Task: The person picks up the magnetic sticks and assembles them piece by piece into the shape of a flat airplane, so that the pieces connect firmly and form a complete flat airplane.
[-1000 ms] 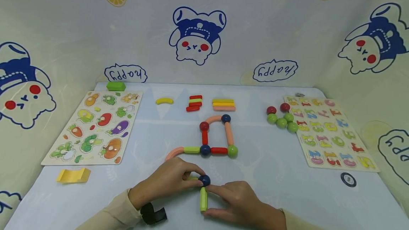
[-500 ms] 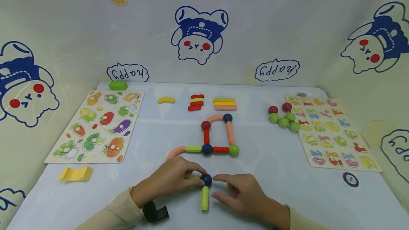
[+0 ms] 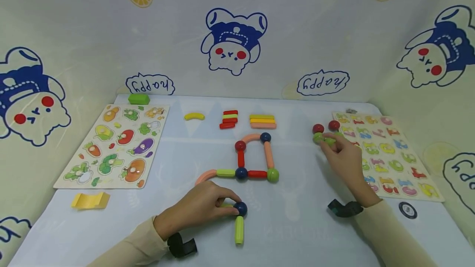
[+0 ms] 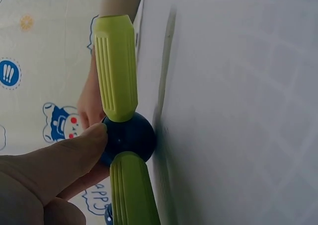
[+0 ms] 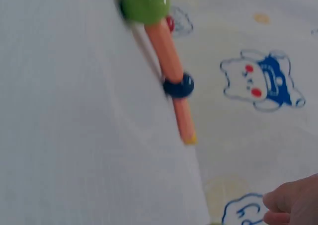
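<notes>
My left hand (image 3: 200,205) pinches a dark blue ball (image 3: 241,209) between thumb and fingers, low in the middle of the head view. Two light green sticks join that ball: one green stick (image 3: 239,230) points toward me, the other lies mostly behind the hand. The left wrist view shows the blue ball (image 4: 130,138) between both sticks. My right hand (image 3: 345,158) is over a group of green balls (image 3: 318,137) at the right, fingertips among them and partly covering them. Whether it grips one is unclear. Two red balls (image 3: 318,129) sit just behind.
A joined figure of sticks and balls (image 3: 252,174) lies mid-table. Behind it are red and green sticks (image 3: 228,120), yellow and pink sticks (image 3: 262,121) and a yellow curved piece (image 3: 194,116). Puzzle boards flank both sides, vegetable board (image 3: 122,135) left, other board (image 3: 393,155) right.
My right hand has left the green stick and moved right and away from me to the green balls. My left hand keeps pinching the blue ball in nearly the same place.
</notes>
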`<state>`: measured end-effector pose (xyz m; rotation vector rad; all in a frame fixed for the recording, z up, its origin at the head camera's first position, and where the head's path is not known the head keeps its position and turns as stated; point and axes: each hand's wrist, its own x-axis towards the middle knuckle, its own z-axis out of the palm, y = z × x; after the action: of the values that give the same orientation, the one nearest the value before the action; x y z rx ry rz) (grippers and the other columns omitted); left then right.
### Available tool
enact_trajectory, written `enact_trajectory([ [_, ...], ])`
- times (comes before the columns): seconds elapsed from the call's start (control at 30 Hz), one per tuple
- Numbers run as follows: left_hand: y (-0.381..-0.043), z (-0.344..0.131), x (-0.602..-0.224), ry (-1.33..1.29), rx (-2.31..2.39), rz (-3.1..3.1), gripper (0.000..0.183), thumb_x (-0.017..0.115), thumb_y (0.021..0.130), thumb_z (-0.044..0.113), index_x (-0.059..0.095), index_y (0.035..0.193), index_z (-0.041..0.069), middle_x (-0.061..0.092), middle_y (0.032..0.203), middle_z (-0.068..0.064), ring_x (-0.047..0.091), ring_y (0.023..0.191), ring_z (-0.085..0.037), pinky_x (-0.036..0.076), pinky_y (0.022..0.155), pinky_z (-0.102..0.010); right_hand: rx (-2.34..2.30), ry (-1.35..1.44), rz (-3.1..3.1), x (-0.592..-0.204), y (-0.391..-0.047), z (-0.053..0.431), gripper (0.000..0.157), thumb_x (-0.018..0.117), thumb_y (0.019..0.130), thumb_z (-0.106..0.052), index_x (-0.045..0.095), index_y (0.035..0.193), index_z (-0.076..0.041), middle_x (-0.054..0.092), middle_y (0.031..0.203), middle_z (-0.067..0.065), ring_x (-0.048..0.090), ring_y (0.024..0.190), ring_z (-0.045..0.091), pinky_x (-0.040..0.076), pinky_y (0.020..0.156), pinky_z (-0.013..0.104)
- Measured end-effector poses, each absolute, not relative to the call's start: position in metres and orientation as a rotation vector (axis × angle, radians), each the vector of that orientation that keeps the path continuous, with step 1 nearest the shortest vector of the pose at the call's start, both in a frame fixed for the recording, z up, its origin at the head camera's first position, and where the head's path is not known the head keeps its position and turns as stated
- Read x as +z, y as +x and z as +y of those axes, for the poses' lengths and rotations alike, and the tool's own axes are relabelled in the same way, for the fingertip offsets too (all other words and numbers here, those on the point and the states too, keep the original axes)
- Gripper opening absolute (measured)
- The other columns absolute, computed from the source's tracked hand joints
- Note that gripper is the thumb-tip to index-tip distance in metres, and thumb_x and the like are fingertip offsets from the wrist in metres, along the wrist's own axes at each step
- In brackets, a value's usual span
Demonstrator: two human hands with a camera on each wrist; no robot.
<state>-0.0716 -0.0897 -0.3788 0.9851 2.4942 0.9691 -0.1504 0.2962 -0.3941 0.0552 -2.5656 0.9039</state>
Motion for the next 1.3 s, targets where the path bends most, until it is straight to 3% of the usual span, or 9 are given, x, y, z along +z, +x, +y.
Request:
enact_trajectory([
  [0.3,-0.072,-0.09,-0.38,0.976,0.978,2.488,0.026,0.069,0.081,0.043,0.071,0.103,0.03,0.037,0.049,0.017,0.031,0.04,-0.002,0.023,0.043,-0.021,0.823,-0.033,-2.656,-0.402,-0.168,0.308,0.042,0.065,0.086,-0.04,0.064,0.118,-0.012,0.047,0.057,0.004,0.043,0.051,0.02,0.031,0.042,0.029],
  [0.47,-0.073,-0.09,-0.381,0.969,0.967,2.486,0.027,0.068,0.081,0.045,0.07,0.104,0.031,0.038,0.05,0.016,0.032,0.04,-0.003,0.025,0.043,-0.021,0.786,-0.077,-2.711,-0.405,-0.171,0.306,0.05,0.064,0.084,-0.047,0.062,0.12,-0.011,0.047,0.058,0.005,0.044,0.053,0.021,0.03,0.051,0.033],
  [0.7,-0.072,-0.09,-0.381,0.976,0.963,2.496,0.027,0.068,0.081,0.044,0.071,0.104,0.031,0.037,0.05,0.016,0.033,0.04,-0.003,0.024,0.043,-0.021,0.732,-0.065,-2.753,-0.405,-0.173,0.301,0.051,0.065,0.084,-0.045,0.061,0.12,-0.009,0.046,0.058,0.004,0.044,0.052,0.02,0.03,0.043,0.029],
  [1.0,-0.073,-0.089,-0.38,0.977,0.957,2.498,0.027,0.069,0.081,0.043,0.071,0.104,0.03,0.037,0.05,0.016,0.033,0.041,-0.003,0.025,0.043,-0.02,0.686,-0.067,-2.767,-0.41,-0.174,0.303,0.048,0.069,0.084,-0.039,0.061,0.12,-0.009,0.046,0.057,0.004,0.045,0.055,0.021,0.032,0.045,0.031],
  [1.3,-0.073,-0.09,-0.38,0.971,0.962,2.499,0.026,0.069,0.081,0.043,0.071,0.103,0.03,0.034,0.049,0.016,0.031,0.04,-0.002,0.023,0.042,-0.02,0.705,-0.087,-2.779,-0.417,-0.173,0.298,0.052,0.064,0.085,-0.047,0.059,0.121,-0.01,0.048,0.061,0.005,0.045,0.054,0.02,0.031,0.044,0.031],
])
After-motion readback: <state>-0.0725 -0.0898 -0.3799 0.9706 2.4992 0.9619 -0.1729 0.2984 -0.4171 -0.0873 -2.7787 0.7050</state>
